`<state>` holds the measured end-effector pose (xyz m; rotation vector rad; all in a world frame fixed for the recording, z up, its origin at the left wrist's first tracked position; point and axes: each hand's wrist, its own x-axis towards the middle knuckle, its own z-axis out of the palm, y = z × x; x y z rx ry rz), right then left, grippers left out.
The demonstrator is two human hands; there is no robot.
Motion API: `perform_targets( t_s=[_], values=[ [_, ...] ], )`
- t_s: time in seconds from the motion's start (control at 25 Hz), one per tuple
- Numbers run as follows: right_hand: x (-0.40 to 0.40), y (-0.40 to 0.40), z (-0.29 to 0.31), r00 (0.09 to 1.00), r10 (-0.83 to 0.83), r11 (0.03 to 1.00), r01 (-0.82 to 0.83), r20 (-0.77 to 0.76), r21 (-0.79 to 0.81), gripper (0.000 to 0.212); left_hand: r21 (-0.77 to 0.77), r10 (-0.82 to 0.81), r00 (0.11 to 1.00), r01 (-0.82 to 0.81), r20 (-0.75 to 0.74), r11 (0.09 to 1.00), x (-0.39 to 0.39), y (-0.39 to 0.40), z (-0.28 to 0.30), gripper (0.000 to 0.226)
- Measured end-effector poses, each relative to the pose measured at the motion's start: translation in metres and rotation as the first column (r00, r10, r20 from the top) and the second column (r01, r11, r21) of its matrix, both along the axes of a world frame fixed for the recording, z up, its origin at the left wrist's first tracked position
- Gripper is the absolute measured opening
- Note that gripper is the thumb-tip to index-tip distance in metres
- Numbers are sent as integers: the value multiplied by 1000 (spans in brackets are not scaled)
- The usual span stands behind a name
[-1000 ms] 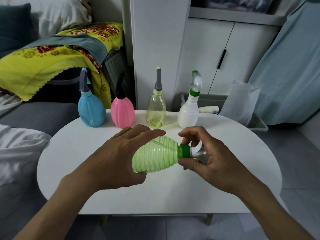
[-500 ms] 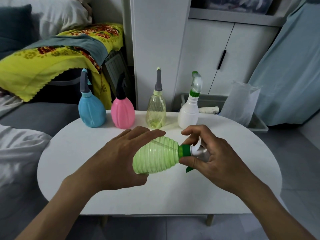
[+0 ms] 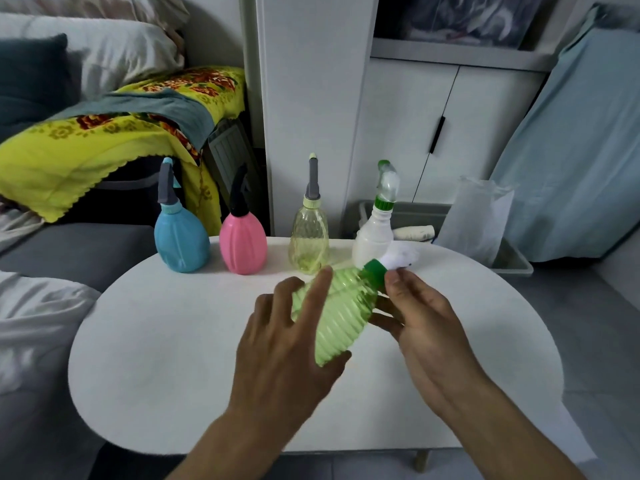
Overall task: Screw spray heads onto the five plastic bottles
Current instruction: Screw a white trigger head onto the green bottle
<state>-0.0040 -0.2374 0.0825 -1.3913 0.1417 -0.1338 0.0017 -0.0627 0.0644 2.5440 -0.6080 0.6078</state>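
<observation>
A ribbed green bottle is held tilted above the white table, neck pointing away and to the right. Its white spray head sits on the neck by a green collar. My left hand holds the body, index finger stretched over it and thumb under the base. My right hand pinches the neck at the collar, thumb on top and fingers beneath. At the back stand a blue bottle, a pink bottle, a clear yellow bottle and a white bottle, each with a spray head.
Behind the table stands a grey bin with a clear plastic bag in it. A sofa with a yellow blanket is at the left, a white cabinet behind, a blue curtain at the right.
The green bottle has swung from lying sideways to pointing its neck away and up. Both hands shifted toward the row of bottles, and my left fingers have spread.
</observation>
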Motion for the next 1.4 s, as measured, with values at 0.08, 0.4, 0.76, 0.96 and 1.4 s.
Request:
perform_targets(
  t_s=[0.08,0.4,0.76,0.96,1.4],
  values=[
    [3,0,-1,1000,-13,985,11,9,171,37,43,-49,997,47,66,998,-8,-8,-5,109],
    [1,-17,18,944,269,874,-323,191,364,33,-713,-674,528,169,-517,680,4,3,15,82],
    [3,-2,16,988,102,967,-126,117,221,20,-546,-394,791,92,-468,833,-10,-8,9,83],
    [1,-15,22,937,265,837,-341,228,427,14,-770,-706,428,37,-564,637,4,5,14,81],
    [-2,-9,20,987,156,938,-164,50,306,40,-669,-636,478,126,-606,733,0,3,14,65]
  ],
)
